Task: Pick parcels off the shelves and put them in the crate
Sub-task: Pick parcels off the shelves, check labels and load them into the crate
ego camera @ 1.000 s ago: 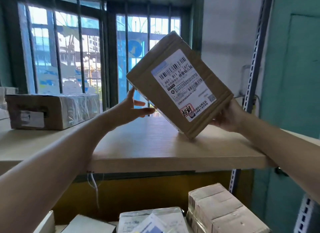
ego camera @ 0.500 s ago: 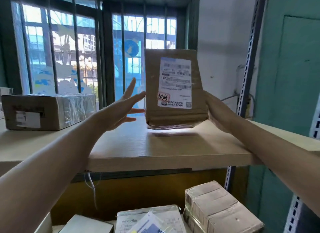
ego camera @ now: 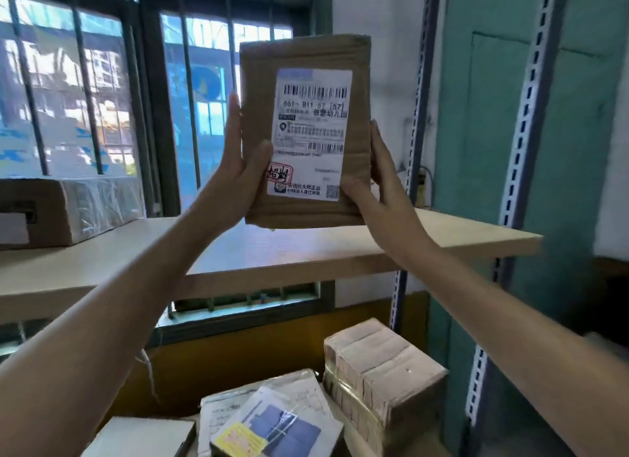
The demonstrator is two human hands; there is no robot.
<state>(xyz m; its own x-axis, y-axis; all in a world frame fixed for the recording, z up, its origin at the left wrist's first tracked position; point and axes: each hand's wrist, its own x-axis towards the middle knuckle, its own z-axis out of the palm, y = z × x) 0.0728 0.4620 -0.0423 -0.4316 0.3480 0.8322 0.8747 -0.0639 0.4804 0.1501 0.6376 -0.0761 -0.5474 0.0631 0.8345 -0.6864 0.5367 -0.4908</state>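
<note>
Matt cardboard parcel (ego camera: 258,82), wooden shelf (ego camera: 306,252)

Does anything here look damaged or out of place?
Nothing looks damaged. The cardboard parcel held upright by the left hand and right hand is only creased near its ends. Below, a blue-printed packet lies skewed atop a plastic-wrapped parcel.

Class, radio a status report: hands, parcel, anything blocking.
Left hand and right hand grip cardboard parcel by sides. Parcel upright, label facing camera, above shelf. Crate not in view.
</note>
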